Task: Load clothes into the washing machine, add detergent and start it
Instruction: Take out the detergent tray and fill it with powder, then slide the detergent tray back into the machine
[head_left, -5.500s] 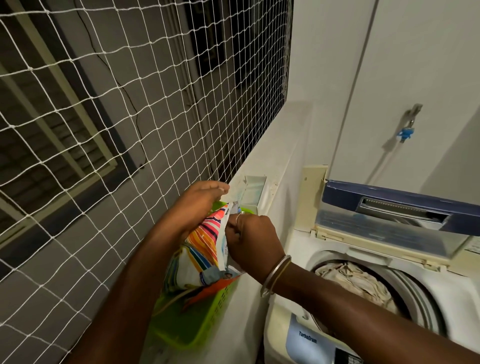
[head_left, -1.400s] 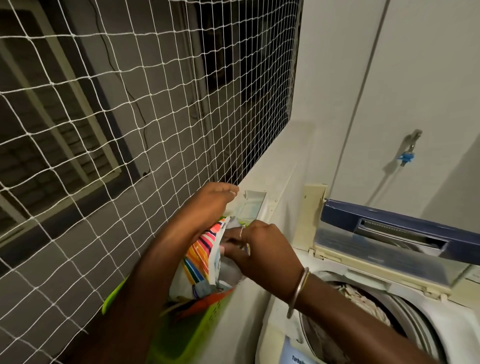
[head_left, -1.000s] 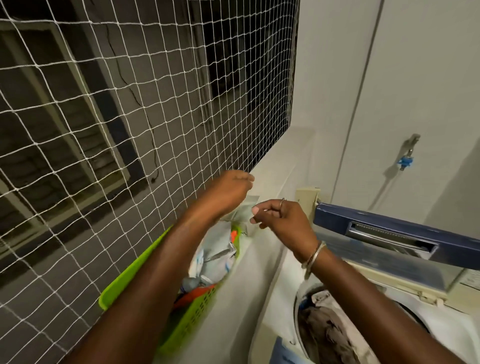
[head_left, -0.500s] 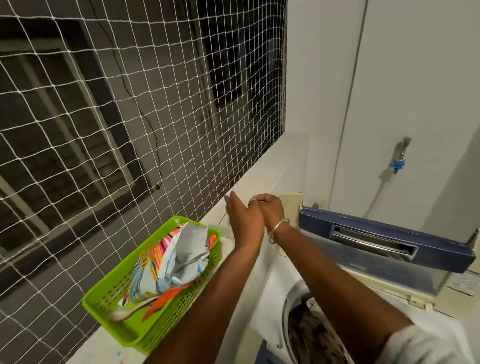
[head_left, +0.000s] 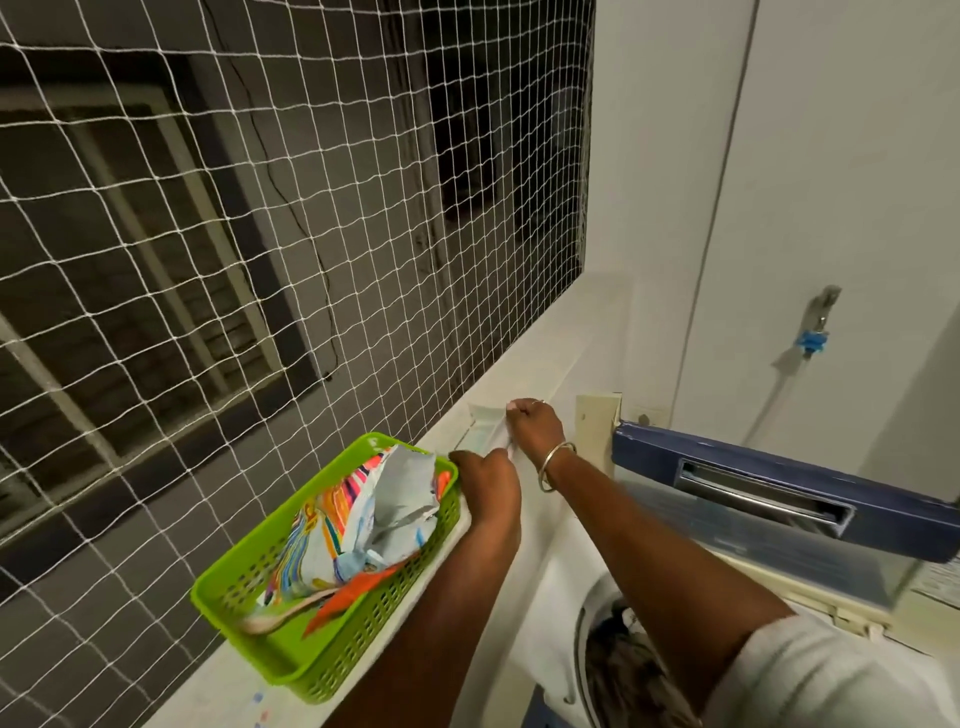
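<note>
Here, right grip (head_left: 535, 428) pinches the white tray (head_left: 480, 423) — left grip (head_left: 491, 480), hold unclear, beside the detergent packet (head_left: 374, 514).

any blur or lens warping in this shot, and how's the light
Head view: wide-angle warping bows the net lines near the edges; light is dim, dark beyond the net; the tap throws a soft shadow on the wall; the right hand and left hand at the white tray look slightly soft; the loaded clothes sit in deep shadow.
</note>
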